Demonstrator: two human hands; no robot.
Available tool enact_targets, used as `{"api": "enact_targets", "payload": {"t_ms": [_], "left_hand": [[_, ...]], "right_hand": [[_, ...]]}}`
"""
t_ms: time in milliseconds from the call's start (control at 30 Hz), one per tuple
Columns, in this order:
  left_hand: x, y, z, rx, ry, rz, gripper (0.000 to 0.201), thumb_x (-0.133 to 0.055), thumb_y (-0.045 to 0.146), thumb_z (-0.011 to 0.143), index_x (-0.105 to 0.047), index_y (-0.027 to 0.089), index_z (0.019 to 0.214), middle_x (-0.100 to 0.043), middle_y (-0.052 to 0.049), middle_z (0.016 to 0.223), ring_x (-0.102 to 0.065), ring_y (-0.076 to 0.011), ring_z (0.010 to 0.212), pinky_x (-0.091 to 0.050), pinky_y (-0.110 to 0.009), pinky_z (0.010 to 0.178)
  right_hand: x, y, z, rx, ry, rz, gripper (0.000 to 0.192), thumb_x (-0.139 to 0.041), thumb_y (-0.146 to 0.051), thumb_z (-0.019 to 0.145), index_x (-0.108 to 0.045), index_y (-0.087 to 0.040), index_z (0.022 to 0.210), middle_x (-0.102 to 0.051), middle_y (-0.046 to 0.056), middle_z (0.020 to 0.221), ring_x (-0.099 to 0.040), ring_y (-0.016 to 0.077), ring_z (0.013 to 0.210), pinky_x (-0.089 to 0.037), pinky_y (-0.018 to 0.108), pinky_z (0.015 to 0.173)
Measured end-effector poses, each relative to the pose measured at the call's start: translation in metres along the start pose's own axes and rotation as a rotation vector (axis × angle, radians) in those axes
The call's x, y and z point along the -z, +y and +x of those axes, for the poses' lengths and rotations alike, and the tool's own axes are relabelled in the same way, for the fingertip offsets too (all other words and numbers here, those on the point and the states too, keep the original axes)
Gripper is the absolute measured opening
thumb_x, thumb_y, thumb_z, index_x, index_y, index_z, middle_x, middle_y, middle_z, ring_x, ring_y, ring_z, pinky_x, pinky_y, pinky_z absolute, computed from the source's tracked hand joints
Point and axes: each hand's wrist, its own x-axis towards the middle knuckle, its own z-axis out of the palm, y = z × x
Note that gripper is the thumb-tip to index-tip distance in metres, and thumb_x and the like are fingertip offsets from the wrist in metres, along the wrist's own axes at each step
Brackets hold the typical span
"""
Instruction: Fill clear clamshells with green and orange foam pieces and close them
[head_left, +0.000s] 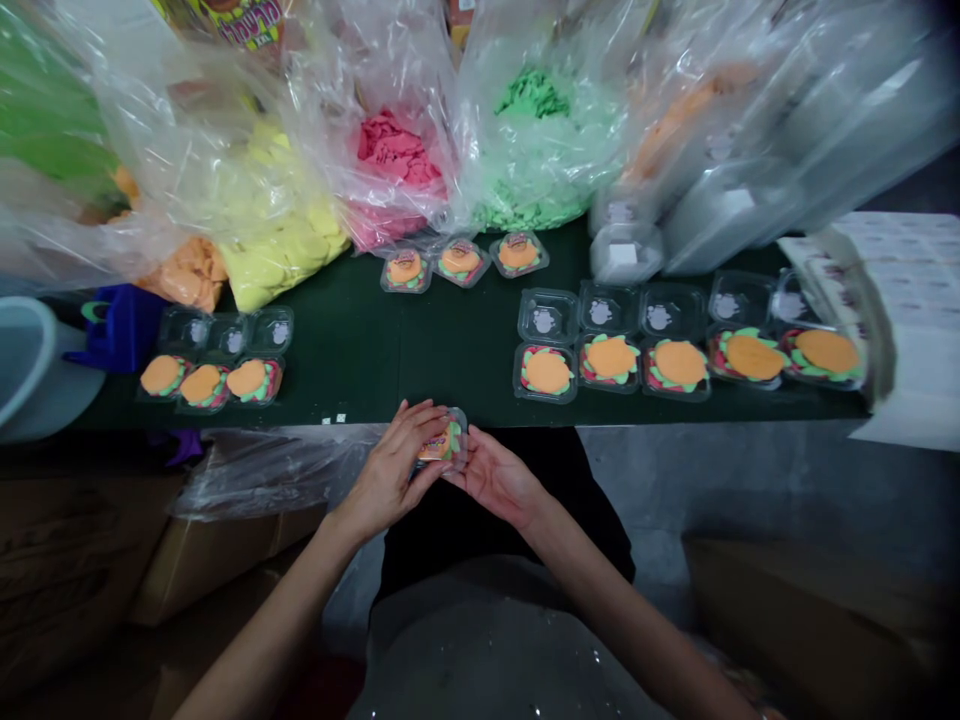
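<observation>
A: One view only, the head camera. We log both hands at the near edge of the dark table (450, 350). The left hand (394, 465) and right hand (495, 478) together clasp one small clear box (448, 442) with an orange and green filling.

B: Grip state?

A: Left fingers curl over the box's top and near side; the right hand cups it from below and from the right. Both hands grasp it, neither is loose. We cannot tell whether its lid is fully snapped.

B: Which way does it lie?

A: It sits between the palms, just off the table edge, tilted toward us. Its longer side runs roughly left to right, hand to hand. The left hand covers more of it.

B: Surroundings?

A: Five open filled boxes (679, 365) in a row to the right, three (206, 380) to the left, three closed ones (461, 262) further back. Behind them, bags of yellow (285, 240), pink (390, 160) and green pieces (532, 150).
</observation>
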Motion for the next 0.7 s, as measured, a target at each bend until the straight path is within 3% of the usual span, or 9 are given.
{"api": "enact_targets", "payload": {"t_ms": [200,367,433,467,500,567,600,700], "left_hand": [[-0.005,0.002,0.000,0.012,0.020,-0.017,0.049,-0.063,0.027,0.098,-0.047,0.024,0.145,-0.057,-0.014,0.147,-0.043,-0.0305,0.147,-0.027,-0.063,0.124],[-0.016,0.005,-0.008,0.028,0.016,-0.045,0.074,-0.066,0.031,0.097,-0.025,0.026,0.159,-0.050,-0.015,0.155,-0.035,-0.0306,0.152,-0.022,-0.062,0.125],[-0.017,0.013,-0.014,0.119,0.076,-0.110,0.085,-0.071,0.035,0.093,-0.020,0.025,0.160,-0.042,-0.017,0.159,-0.032,-0.0322,0.153,-0.023,-0.060,0.125],[-0.018,0.018,-0.018,0.204,0.165,-0.148,0.084,-0.072,0.037,0.092,-0.023,0.025,0.159,-0.042,-0.017,0.159,-0.035,-0.0326,0.151,-0.026,-0.057,0.124],[-0.018,0.025,-0.022,0.306,0.278,-0.189,0.075,-0.071,0.039,0.092,-0.032,0.024,0.154,-0.047,-0.016,0.153,-0.042,-0.0317,0.145,-0.033,-0.052,0.120],[-0.022,0.040,-0.029,0.505,0.443,-0.303,0.039,-0.061,0.041,0.098,-0.052,0.021,0.131,-0.063,-0.011,0.125,-0.060,-0.0253,0.119,-0.046,-0.039,0.103],[-0.026,0.048,-0.031,0.582,0.459,-0.377,0.025,-0.053,0.041,0.102,-0.058,0.020,0.115,-0.066,-0.007,0.107,-0.063,-0.0212,0.101,-0.048,-0.034,0.091],[-0.040,0.065,-0.029,0.704,0.377,-0.577,0.035,-0.041,0.042,0.107,-0.055,0.019,0.085,-0.057,0.000,0.076,-0.054,-0.0153,0.072,-0.042,-0.027,0.070]], "right_hand": [[-0.013,0.005,0.000,0.110,0.018,-0.204,0.027,-0.082,-0.037,0.081,-0.077,-0.021,0.102,-0.079,0.003,0.105,-0.072,0.0142,0.094,-0.055,0.027,0.090],[-0.021,0.009,0.005,0.150,0.240,-0.297,0.033,-0.094,-0.030,0.062,-0.077,-0.018,0.088,-0.079,0.003,0.088,-0.072,0.0167,0.078,-0.056,0.026,0.071],[-0.023,0.006,-0.001,0.148,0.262,-0.304,0.035,-0.094,-0.031,0.061,-0.079,-0.019,0.090,-0.080,0.004,0.090,-0.073,0.0183,0.079,-0.058,0.028,0.071],[-0.025,0.004,-0.006,0.152,0.259,-0.303,0.036,-0.093,-0.032,0.062,-0.079,-0.019,0.093,-0.081,0.005,0.093,-0.073,0.0194,0.081,-0.059,0.030,0.074],[-0.027,0.002,-0.011,0.166,0.255,-0.300,0.037,-0.092,-0.034,0.064,-0.079,-0.020,0.096,-0.081,0.005,0.096,-0.074,0.0205,0.085,-0.059,0.033,0.079],[-0.030,-0.001,-0.022,0.212,0.252,-0.301,0.036,-0.090,-0.037,0.069,-0.080,-0.020,0.099,-0.081,0.005,0.099,-0.074,0.0220,0.091,-0.058,0.037,0.089],[-0.031,-0.002,-0.026,0.231,0.252,-0.304,0.035,-0.089,-0.037,0.070,-0.080,-0.021,0.100,-0.081,0.005,0.100,-0.073,0.0224,0.093,-0.056,0.037,0.094],[-0.034,0.002,-0.032,0.268,0.267,-0.301,0.036,-0.089,-0.038,0.072,-0.079,-0.022,0.102,-0.081,0.004,0.101,-0.072,0.0236,0.097,-0.054,0.039,0.099]]}}
